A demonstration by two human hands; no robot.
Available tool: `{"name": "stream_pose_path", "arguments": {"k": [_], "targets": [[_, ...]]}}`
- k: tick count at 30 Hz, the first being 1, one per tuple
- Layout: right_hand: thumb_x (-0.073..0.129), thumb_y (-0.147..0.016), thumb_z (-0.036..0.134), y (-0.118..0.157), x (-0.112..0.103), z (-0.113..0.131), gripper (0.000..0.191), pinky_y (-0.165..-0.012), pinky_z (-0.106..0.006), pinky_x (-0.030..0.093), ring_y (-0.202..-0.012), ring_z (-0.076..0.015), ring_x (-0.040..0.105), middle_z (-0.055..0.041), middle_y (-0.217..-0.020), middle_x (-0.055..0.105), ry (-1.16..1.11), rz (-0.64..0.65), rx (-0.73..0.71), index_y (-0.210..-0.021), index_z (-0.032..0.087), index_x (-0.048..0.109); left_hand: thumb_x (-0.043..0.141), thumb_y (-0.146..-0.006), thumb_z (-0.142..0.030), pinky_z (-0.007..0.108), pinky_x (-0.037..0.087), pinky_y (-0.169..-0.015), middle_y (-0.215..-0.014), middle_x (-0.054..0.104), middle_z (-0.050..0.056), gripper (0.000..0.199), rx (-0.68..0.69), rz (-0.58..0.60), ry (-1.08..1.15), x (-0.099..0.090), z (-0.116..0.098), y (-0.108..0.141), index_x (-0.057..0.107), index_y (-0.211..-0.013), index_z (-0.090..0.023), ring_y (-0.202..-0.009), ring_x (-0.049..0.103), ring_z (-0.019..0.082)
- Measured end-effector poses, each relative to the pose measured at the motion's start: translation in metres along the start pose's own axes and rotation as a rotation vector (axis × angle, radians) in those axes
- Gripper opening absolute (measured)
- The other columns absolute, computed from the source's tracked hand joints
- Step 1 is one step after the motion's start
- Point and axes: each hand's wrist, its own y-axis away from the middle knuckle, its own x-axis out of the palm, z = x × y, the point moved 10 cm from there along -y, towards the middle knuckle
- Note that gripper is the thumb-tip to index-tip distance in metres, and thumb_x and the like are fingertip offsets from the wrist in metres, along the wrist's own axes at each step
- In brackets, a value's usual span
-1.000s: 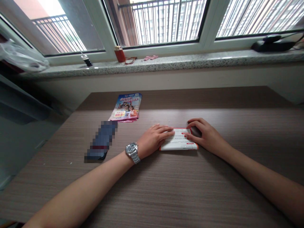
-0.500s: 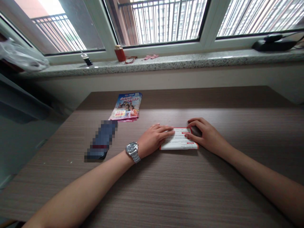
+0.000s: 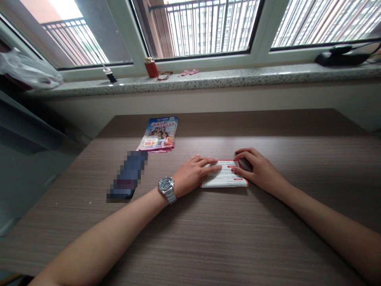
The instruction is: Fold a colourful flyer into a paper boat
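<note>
From here I see the folded leaflet (image 3: 225, 178) lying on the wooden table (image 3: 190, 230), between the person's hands. The left hand (image 3: 198, 174) lies palm down over its left part, fingers slightly spread. The right hand (image 3: 254, 169) curls at its right edge, fingertips touching it; I can't tell whether they pinch it. Left of the wristwatch (image 3: 167, 189) lies a pixelated smartphone (image 3: 128, 174), just below the stacked flyers (image 3: 159, 134).

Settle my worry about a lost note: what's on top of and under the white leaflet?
The left hand and right hand both rest on the white leaflet. Anything beneath it is covered, so unseen.
</note>
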Motion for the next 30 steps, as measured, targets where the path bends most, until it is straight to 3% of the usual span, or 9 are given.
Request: {"name": "stream_pose_path", "arguments": {"k": [10, 15, 20, 26, 30], "targets": [[0.069, -0.087, 0.038, 0.0, -0.001, 0.003, 0.02, -0.103, -0.047, 0.047, -0.115, -0.0279, 0.06, -0.011, -0.12, 0.061, -0.008, -0.006, -0.006, -0.1, 0.022, 0.066, 0.045, -0.104, -0.026, 0.044, 0.038, -0.113, -0.146, 0.054, 0.001, 0.038, 0.03, -0.017, -0.032, -0.002, -0.003, 0.0, 0.053, -0.14, -0.035, -0.129, 0.051, 0.022], [0.056, -0.096, 0.039, -0.002, -0.008, 0.009, 0.024, -0.102, -0.048, 0.048, -0.116, -0.0279, 0.061, -0.0117, -0.123, 0.063, -0.001, -0.005, 0.0, -0.108, 0.022, 0.067, 0.042, -0.105, -0.029, 0.043, 0.039, -0.111, -0.146, 0.054, 0.001, 0.037, 0.026, -0.016, -0.042, -0.003, -0.004, 0.0, 0.054, -0.14, -0.034, -0.127, 0.052, 0.023], [0.042, -0.102, 0.036, 0.002, -0.011, 0.034, 0.033, -0.106, -0.049, 0.047, -0.124, -0.0277, 0.058, -0.0104, -0.133, 0.063, 0.013, 0.051, -0.069, -0.123, 0.025, 0.065, 0.044, -0.104, -0.027, 0.042, 0.039, -0.11, -0.145, 0.055, 0.002, 0.037, 0.023, -0.012, -0.044, -0.004, -0.005, 0.0, 0.055, -0.14, -0.033, -0.125, 0.053, 0.022], [0.046, -0.101, 0.036, 0.024, 0.015, 0.069, 0.048, -0.115, -0.05, 0.04, -0.141, -0.0284, 0.044, -0.0121, -0.153, 0.048, 0.187, 0.205, -0.234, -0.148, 0.023, 0.046, 0.043, -0.105, -0.028, 0.042, 0.036, -0.113, -0.148, 0.052, 0.002, 0.038, 0.03, -0.006, -0.044, -0.004, -0.007, 0.0, 0.052, -0.142, -0.033, -0.129, 0.051, 0.022], [0.05, -0.1, 0.04, 0.036, 0.024, 0.082, 0.057, -0.115, -0.052, 0.039, -0.143, -0.0316, 0.041, -0.017, -0.155, 0.044, 0.29, 0.231, -0.294, -0.15, 0.015, 0.043, 0.044, -0.104, -0.028, 0.042, 0.036, -0.113, -0.148, 0.052, 0.001, 0.039, 0.024, -0.003, -0.039, -0.003, -0.006, 0.0, 0.052, -0.142, -0.033, -0.129, 0.051, 0.022]]}}
